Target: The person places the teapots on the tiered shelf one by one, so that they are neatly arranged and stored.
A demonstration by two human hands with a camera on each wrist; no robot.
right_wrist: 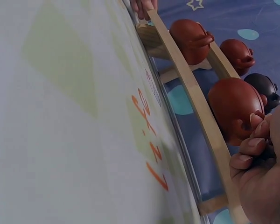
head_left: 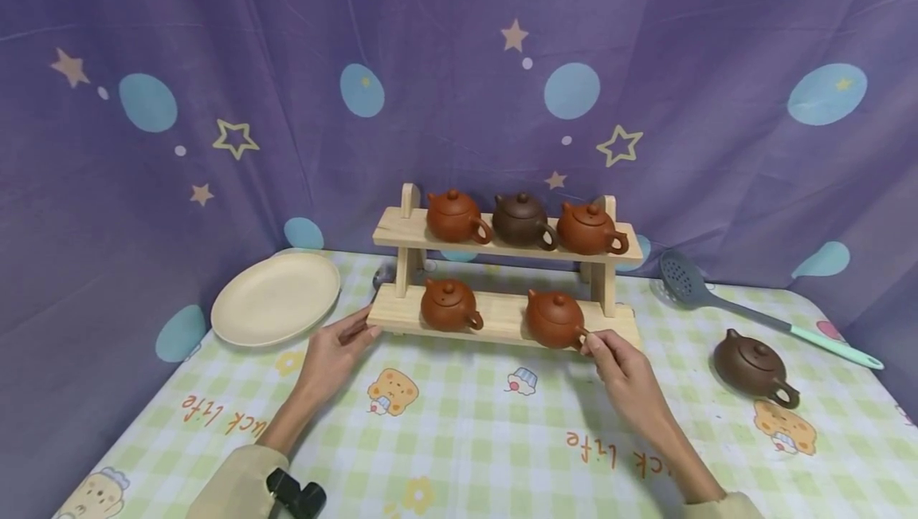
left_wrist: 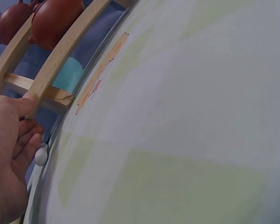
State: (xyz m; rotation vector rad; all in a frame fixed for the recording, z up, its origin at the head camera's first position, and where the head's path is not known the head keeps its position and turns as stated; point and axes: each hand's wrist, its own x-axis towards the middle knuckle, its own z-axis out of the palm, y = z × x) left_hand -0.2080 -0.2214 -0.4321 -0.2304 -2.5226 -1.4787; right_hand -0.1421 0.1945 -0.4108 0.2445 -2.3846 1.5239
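Observation:
A two-tier wooden shelf (head_left: 502,308) stands at the back of the cloth. My left hand (head_left: 335,353) grips the left end of its lower board, thumb on top and fingers beneath in the left wrist view. With my right hand (head_left: 629,379) I pinch the handle of a reddish-brown teapot (head_left: 554,317) at the right of the lower board. Another reddish-brown teapot (head_left: 448,305) sits to its left. Up on the top board are a reddish-brown teapot (head_left: 453,218), a dark brown teapot (head_left: 519,220) and a third reddish-brown one.
A dark brown teapot (head_left: 751,366) rests on the cloth at the right. Behind it lies a grey skimmer (head_left: 684,278) with a mint handle. A cream plate (head_left: 276,300) is at the left. Something metallic (head_left: 383,275) shows behind the shelf's left end. A purple curtain (head_left: 459,144) hangs behind.

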